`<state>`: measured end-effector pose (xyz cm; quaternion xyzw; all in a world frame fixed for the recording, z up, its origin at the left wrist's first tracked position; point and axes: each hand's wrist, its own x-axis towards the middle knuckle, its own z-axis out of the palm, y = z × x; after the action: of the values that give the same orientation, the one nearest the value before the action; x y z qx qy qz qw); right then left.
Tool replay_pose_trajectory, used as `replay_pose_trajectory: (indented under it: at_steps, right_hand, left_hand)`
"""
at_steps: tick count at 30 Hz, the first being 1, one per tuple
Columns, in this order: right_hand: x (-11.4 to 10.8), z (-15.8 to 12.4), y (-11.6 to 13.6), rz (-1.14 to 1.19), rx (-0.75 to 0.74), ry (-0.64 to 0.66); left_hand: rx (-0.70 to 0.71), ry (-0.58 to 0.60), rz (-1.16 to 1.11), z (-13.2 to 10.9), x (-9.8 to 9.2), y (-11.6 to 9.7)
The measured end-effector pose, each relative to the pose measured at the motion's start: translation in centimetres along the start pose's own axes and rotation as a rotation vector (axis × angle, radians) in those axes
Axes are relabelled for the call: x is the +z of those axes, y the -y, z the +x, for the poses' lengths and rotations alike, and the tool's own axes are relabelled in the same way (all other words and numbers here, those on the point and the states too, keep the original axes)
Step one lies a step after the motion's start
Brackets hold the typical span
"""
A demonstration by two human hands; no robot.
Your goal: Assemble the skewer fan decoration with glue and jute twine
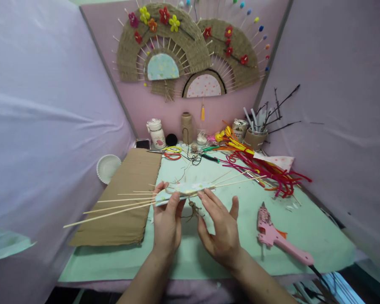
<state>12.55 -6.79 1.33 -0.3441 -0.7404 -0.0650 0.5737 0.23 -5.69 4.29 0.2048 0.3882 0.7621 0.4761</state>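
Observation:
My left hand [167,219] is closed on a half-made fan piece [190,188], a pale patterned half-disc with thin wooden sticks [114,207] fanning out to the left and right. It is held edge-on above the table. A strand of brown twine [194,210] dangles from its centre. My right hand [220,226] is beside it, fingers stretched and apart, fingertips touching the piece's underside near the twine.
A pink glue gun [280,238] lies right of my hands on the green mat [304,228]. A brown cardboard sheet [126,198] lies left, a paper plate [107,168] beyond. Pipe cleaners [266,169], scissors [171,152], a twine spool [186,126] and jars crowd the back. Finished fans [164,46] hang on the wall.

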Motion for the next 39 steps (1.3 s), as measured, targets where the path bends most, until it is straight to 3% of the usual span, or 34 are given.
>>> replay_pose_trajectory:
  at_steps: [13, 15, 17, 22, 30, 33, 35, 37, 39]
  right_hand:
    - [-0.5, 0.6, -0.6, -0.038, -0.040, 0.072]
    - [-0.7, 0.9, -1.1, -0.084, -0.019, 0.042]
    - [-1.0, 1.3, -1.8, -0.150, 0.024, 0.100]
    - [-2.4, 2.8, -3.1, -0.189, 0.014, 0.298]
    - [-3.6, 4.8, -4.1, -0.263, -0.025, 0.288]
    - [-4.1, 5.4, -4.9, -0.295, -0.022, 0.310]
    - [-4.5, 5.8, -5.2, -0.294, -0.016, 0.344]
    - [-4.9, 6.2, -5.3, -0.279, -0.015, 0.372]
    - [-5.3, 6.7, -5.3, -0.259, -0.024, 0.389]
  left_hand:
    - [-0.053, 0.005, -0.030, -0.2, 0.5, 0.4]
    - [-0.051, -0.006, -0.015, -0.3, 0.3, 0.4]
    - [-0.063, -0.001, 0.000, -0.3, 0.1, 0.6]
    - [-0.098, 0.043, 0.045, -0.5, -0.3, 1.4]
    - [-0.084, 0.215, 0.107, -0.5, -2.2, 1.5]
    - [-0.156, 0.255, 0.380, -1.0, -3.7, -0.2]
    - [-0.117, 0.437, 0.687, -1.5, -4.2, -2.6]
    - [0.054, 0.657, 0.936, -1.6, -4.0, -5.9]
    - [0.312, 0.749, 1.035, -1.2, -2.8, -9.3]
